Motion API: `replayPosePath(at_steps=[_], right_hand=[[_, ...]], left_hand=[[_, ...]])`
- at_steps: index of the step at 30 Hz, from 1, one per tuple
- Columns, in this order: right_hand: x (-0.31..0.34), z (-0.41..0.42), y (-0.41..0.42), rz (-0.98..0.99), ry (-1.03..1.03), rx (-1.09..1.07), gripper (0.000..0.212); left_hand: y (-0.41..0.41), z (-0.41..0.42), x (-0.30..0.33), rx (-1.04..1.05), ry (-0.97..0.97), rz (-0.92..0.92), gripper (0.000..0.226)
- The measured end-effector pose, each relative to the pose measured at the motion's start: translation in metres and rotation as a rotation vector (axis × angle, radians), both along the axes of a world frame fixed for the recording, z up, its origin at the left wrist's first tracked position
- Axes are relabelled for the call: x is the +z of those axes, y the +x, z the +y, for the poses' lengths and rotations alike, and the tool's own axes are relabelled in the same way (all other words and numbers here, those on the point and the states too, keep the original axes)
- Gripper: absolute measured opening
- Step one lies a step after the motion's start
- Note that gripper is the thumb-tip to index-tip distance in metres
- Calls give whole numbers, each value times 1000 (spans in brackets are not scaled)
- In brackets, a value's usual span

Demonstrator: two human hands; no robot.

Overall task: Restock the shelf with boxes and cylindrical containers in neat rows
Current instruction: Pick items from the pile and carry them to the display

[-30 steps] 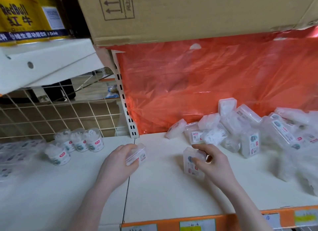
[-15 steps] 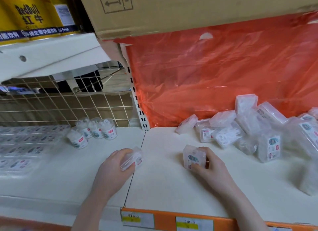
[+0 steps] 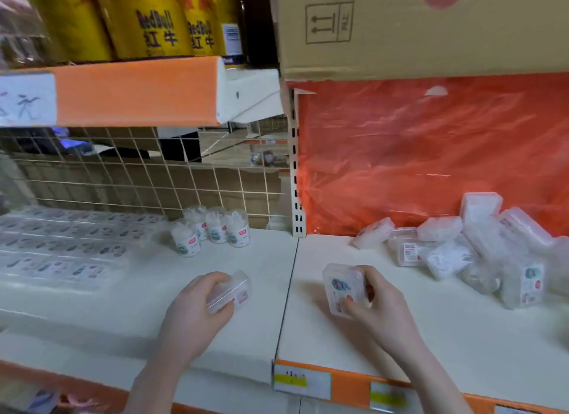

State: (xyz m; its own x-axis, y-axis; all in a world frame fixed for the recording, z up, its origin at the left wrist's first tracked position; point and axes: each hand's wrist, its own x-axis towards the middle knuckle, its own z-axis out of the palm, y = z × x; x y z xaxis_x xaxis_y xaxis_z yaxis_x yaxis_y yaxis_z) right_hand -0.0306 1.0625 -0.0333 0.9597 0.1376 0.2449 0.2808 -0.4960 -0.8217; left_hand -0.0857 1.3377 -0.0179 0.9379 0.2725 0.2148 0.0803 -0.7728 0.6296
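Boxes look light, rigid and slick (clear plastic). Left hand [image 3: 191,309] grips one box [image 3: 230,291]; right hand [image 3: 377,309] pinches another box [image 3: 341,287] by its edges.

A: Upper left of frame?
B: Yellow drink cans [image 3: 147,19] on an upper shelf with an orange edge strip [image 3: 135,90].
A: Upper right?
B: One cardboard carton [image 3: 431,28], shipping arrows printed on it.
A: Centre?
B: A wire grid back panel [image 3: 138,173] at left, a slotted white upright [image 3: 297,179], and orange plastic sheeting [image 3: 431,154] at right.
A: Bottom edge?
B: Orange price rail with labels [image 3: 308,379].
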Motion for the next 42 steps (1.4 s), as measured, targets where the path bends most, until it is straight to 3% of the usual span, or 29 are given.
replayPosePath(at_steps=[13,20,42], right_hand=[[0,247,-59,-77,-87,70,56],[11,340,-79,-53,-93,49,41],[30,565,16,-3,-155,280,46]], left_hand=[[-90,227,4,27,4,-82,36],[-126,319,10,55,25,-27,37],[-68,522,18,278,-57,-24,38]])
